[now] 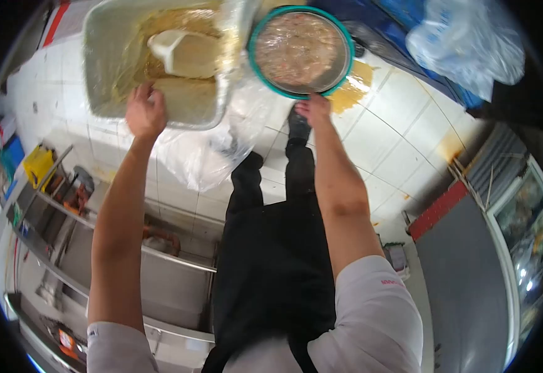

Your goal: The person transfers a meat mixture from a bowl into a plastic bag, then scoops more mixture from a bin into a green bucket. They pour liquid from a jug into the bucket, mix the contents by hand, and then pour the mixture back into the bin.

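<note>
Head view, jug lengthwise left-right, handle leftward, left hand at tub, right hand at round basket, both grips unclear.

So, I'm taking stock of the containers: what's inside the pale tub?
In the pale tub, a white handled jug or scoop lies amid a yellow-brown substance. Whatever lies beneath them is covered.

A pale plastic bag lies against blue sheeting
</note>
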A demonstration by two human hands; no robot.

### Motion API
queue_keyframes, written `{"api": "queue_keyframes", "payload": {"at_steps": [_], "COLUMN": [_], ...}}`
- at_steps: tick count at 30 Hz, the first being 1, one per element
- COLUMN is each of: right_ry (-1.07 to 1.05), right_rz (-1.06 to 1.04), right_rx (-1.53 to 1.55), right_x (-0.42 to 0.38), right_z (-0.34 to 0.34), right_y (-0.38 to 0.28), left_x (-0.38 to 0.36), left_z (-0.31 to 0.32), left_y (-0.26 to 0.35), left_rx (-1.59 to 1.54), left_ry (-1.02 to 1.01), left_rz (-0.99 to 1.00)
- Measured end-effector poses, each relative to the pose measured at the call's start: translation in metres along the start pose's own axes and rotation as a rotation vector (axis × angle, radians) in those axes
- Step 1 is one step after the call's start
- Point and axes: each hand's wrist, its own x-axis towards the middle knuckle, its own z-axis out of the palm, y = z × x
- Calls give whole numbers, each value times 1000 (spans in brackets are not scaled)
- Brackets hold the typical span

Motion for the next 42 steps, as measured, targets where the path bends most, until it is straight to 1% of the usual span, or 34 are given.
{"api": "queue_keyframes", "payload": {"at_steps": [1,3,6,8,9,11,12,15,16,18,19,20,23,24,25,27,28,31,33,35,37,38,40,42], "right_ry": [57,40,-10,24,39,-51,-66,25,-52,56,122,90,28,79,58,-15,-4,357,731,675,398,438,334,342], "right_rz": [-13,-29,-23,-26,-44,3,-87,-35,-27,-1,33,-27,18,9,39,46,84,-43,-725,-660,-735,-667,-649,-685], "right_rx": [9,50,25,43,48,1,-4,-22,-22,-40,-46,-89,-153,-134,-168,-240,-312,-625,-981,-1091,-1173,-1469,-1633,-1697], "right_x": [6,-8,-9,-5,-2,-9,-13,-12,-12,-5,-8,-9,-9,-6,-10,-2,-12,-36,-8,0,9,28,59,68], "right_z": [-1,11,13,10,12,15,10,16,14,17,13,16,10,10,1,5,1,-12,-35,-41,-46,-45,-52,-57], "right_y": [0,-2,-3,9,4,-4,-4,-4,-5,-14,-9,-4,-10,-8,1,-11,-20,-59,-53,-84,-113,-124,-138,-142], "left_x": [3,-8,1,-1,0,2,2,0,0,5,0,-3,7,5,0,3,2,1,1,2,1,1,0,1], "left_z": [-1,-6,-3,-3,-1,2,0,-5,-4,-2,-4,-6,-8,-8,-7,-5,-4,-6,-6,-7,-7,-7,-7,-8], "left_y": [2,1,1,-1,-1,-1,1,-1,0,0,-1,-2,1,1,2,0,-1,0,0,0,0,0,2,5], "left_rx": [23,32,15,10,-4,-36,-38,-15,-11,-30,-33,-21,0,10,17,-14,-22,-35,-25,-23,-31,-28,-30,-52], "left_ry": [1,-29,-27,-34,-25,-7,-7,-22,-24,-6,-20,-35,-14,-21,-34,-30,-35,-43,-32,-31,-39,-31,-21,-36], "left_rz": [-12,-33,-37,-20,-13,6,1,5,7,4,7,9,-1,-2,-6,-2,-1,-23,-18,-19,-34,-33,-31,-40]}}
